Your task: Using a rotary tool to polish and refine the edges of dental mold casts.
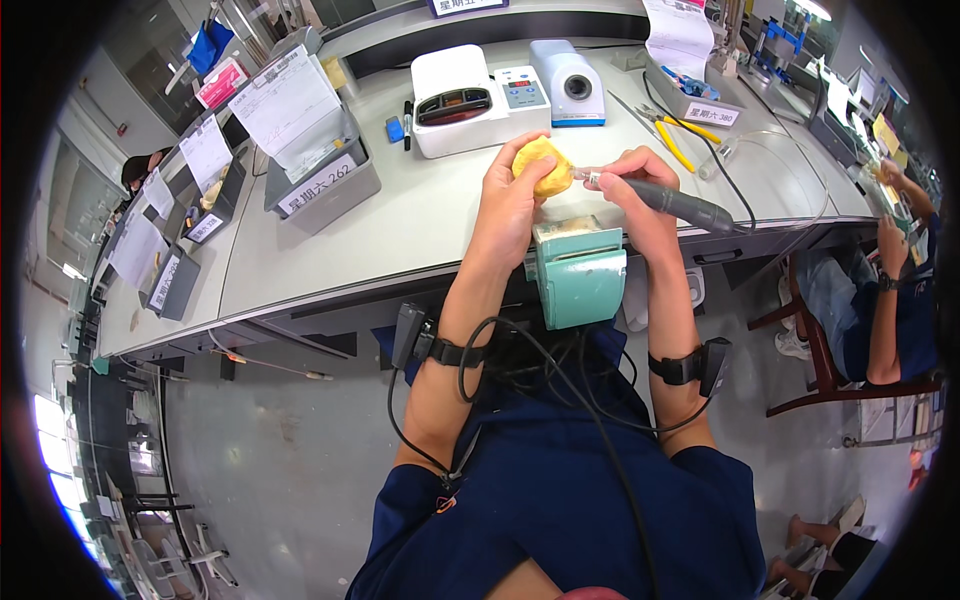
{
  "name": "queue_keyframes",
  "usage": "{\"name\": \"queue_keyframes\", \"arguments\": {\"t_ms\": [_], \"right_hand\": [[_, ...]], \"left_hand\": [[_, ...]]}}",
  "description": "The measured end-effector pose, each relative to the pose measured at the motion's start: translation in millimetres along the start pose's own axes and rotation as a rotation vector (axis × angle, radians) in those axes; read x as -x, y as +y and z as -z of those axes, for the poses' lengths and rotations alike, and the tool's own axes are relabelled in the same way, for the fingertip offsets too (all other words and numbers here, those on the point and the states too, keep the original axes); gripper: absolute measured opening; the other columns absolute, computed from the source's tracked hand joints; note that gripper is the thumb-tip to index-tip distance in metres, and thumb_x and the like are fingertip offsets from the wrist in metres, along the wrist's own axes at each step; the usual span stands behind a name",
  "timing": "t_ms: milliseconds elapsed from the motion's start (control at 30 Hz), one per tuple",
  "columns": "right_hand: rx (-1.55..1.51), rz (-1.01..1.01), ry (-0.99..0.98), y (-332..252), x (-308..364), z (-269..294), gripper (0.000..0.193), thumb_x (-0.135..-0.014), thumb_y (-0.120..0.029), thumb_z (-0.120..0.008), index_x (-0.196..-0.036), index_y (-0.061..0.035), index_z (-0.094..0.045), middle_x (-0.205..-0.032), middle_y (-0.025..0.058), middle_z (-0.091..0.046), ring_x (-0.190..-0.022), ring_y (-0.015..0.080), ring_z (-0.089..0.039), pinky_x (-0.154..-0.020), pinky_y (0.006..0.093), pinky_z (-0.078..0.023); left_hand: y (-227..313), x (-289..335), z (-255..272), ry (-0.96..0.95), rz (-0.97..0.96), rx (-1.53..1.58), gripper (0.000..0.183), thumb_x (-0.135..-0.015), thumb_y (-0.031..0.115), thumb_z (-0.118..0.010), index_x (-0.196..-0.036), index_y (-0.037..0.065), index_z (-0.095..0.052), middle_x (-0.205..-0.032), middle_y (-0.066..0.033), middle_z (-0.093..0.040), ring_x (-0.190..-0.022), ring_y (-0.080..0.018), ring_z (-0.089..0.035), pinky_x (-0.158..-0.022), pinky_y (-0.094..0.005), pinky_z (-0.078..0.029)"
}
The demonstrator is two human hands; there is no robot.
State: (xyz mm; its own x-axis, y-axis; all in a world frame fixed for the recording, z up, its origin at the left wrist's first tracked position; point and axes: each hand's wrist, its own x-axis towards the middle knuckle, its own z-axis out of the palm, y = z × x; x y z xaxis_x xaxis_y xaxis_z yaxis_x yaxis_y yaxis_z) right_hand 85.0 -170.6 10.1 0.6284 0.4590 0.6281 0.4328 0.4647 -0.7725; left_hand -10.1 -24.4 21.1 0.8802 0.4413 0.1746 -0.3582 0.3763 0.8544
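Note:
My left hand [505, 205] is closed around a yellow plaster dental cast [541, 166], with the thumb pressed on its face. In my right hand [645, 215] is a rotary handpiece [683, 206] with a dark grip and a metal front end, gripped like a pen. Its tip points left and reaches the cast's right side; whether it touches cannot be made out. Both hands are above the bench's front edge, just over a teal bench block [583, 270] with a worn, dusty top.
A white device [470, 105] and a blue-and-white box-shaped unit [567, 84] stand behind my hands. Grey bins with papers flank them, one bin [325, 190] at left. Yellow-handled pliers [677, 145] and a clear hose lie at right. A co-worker's arm [885, 300] shows far right.

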Motion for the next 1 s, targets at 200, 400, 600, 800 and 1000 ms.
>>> {"name": "queue_keyframes", "arguments": {"t_ms": [200, 400, 600, 800, 1000], "right_hand": [[0.018, 0.007, -0.027, 4.9, -0.3, 2.5, 0.009, -0.086, -0.004, -0.068, -0.088, -0.0036, -0.059, -0.084, 0.0081, -0.067, -0.081, 0.0142, -0.067, -0.071, 0.0253, -0.05], [-0.083, -0.027, -0.018, -3.8, -0.8, -0.5, 0.009, -0.084, -0.003, -0.07, -0.085, -0.0012, -0.061, -0.084, 0.0091, -0.069, -0.081, 0.0139, -0.068, -0.075, 0.0258, -0.052], [-0.104, 0.008, -0.065, 1.3, -0.5, 5.0, 0.011, -0.084, -0.004, -0.071, -0.084, -0.0013, -0.061, -0.084, 0.0095, -0.069, -0.084, 0.0142, -0.068, -0.074, 0.0255, -0.051], [-0.096, -0.034, -0.079, 0.4, 0.4, 3.6, 0.011, -0.084, -0.003, -0.071, -0.085, -0.0015, -0.061, -0.083, 0.0091, -0.068, -0.086, 0.0153, -0.069, -0.073, 0.0251, -0.05], [-0.034, -0.022, -0.137, 1.1, -1.3, 1.6, 0.011, -0.085, -0.005, -0.071, -0.082, -0.0029, -0.061, -0.083, 0.0093, -0.069, -0.086, 0.0151, -0.069, -0.07, 0.0244, -0.049]], "left_hand": [[-2.1, -0.9, 1.2, -0.013, -0.013, -0.015, 0.035, -0.094, 0.011, -0.062, -0.129, 0.008, -0.057, -0.11, -0.0068, -0.06, -0.099, -0.0126, -0.06, -0.083, -0.0263, -0.052], [1.3, 0.2, 1.9, 0.03, 0.076, -0.073, 0.039, -0.097, 0.019, -0.062, -0.133, 0.012, -0.049, -0.106, -0.0082, -0.062, -0.088, -0.0158, -0.064, -0.073, -0.027, -0.053], [-0.8, 1.0, -0.3, 0.035, 0.046, -0.099, 0.04, -0.094, 0.018, -0.066, -0.13, 0.013, -0.049, -0.105, -0.0078, -0.062, -0.086, -0.0156, -0.064, -0.069, -0.0264, -0.052], [-1.2, 1.6, -1.3, 0.049, -0.038, -0.131, 0.036, -0.095, 0.019, -0.066, -0.126, 0.012, -0.05, -0.103, -0.0051, -0.059, -0.088, -0.0141, -0.061, -0.068, -0.0279, -0.053], [-0.9, -2.4, 0.7, 0.112, -0.069, 0.056, 0.031, -0.102, 0.036, -0.051, -0.117, 0.009, -0.054, -0.1, -0.0052, -0.058, -0.085, -0.0161, -0.061, -0.068, -0.033, -0.052]]}}
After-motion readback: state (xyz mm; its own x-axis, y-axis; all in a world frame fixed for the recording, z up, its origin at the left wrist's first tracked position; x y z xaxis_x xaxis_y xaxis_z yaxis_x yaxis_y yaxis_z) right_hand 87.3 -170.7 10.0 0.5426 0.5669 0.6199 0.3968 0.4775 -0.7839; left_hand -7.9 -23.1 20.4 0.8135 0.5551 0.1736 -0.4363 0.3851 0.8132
